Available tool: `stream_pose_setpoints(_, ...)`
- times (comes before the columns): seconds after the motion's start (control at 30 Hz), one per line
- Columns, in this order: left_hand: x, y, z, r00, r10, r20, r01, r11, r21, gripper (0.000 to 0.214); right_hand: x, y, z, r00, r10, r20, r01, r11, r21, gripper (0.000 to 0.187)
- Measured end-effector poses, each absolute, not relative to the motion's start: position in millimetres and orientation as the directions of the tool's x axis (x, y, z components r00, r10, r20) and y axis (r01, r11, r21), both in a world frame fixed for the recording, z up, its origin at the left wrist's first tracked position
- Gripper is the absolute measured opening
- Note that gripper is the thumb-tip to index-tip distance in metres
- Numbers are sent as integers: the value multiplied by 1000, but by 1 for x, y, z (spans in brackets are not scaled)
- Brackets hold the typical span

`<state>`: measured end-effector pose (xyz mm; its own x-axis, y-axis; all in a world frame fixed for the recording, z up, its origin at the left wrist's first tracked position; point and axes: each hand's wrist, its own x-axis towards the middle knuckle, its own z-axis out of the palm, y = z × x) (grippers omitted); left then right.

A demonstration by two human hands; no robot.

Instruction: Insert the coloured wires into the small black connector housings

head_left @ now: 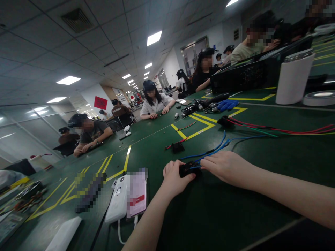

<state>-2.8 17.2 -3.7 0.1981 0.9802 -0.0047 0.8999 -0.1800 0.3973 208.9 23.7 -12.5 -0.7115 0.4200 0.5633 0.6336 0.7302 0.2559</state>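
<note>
One view, head. Gripping black block [184,168] w/ L hand [175,177]: fingers curled over far side, thumb along near side, grasp closed. Pinching blue wires [212,151] w/ R hand [226,167], fingertips drawn together at block's R end. Block pos.: btwn both hands, low over green table [214,212]; on it or lifted slightly, cannot tell. Blue wires leading away from block, past R hand, toward far side.

Lying just beyond L hand: second black block [178,147] w/ short red wire [169,146]. Farther R: black connector [225,121] w/ red wires [261,128] running to frame edge, green wire [264,133] alongside. Farther back: blue-handled tools [228,105], piled nr yellow tape lines [202,134]. Standing at far R: white bottle [295,78], just beside tape roll [319,98].

Nr L forearm: phone [137,191], screen lit, next to white device [117,200]; white cable [119,232] below. Seated across: co-worker in white top [157,104]; farther L, co-worker in dark tee [92,134].
</note>
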Motion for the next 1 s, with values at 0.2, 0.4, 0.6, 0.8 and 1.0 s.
stream_pose_setpoints(0.2,-3,17,-5,207,978,5,894,-191,406,40,209,24,-12,-703,399,589,636,723,268,11)
stream_pose_setpoints(0.4,-3,17,-4,205,979,5,892,-189,411,40,210,26,-14,-750,517,413,617,771,156,5)
stream_pose_setpoints(0.6,-1,15,-1,190,982,-17,904,-168,393,40,210,25,-10,-720,462,518,633,743,217,7)
stream_pose_setpoints(0.8,1,14,1,194,981,-17,904,-172,391,39,209,23,-8,-701,398,591,637,723,269,11)
stream_pose_setpoints(1.0,-1,15,0,195,980,-27,908,-170,384,40,211,25,-11,-751,493,440,614,766,190,6)
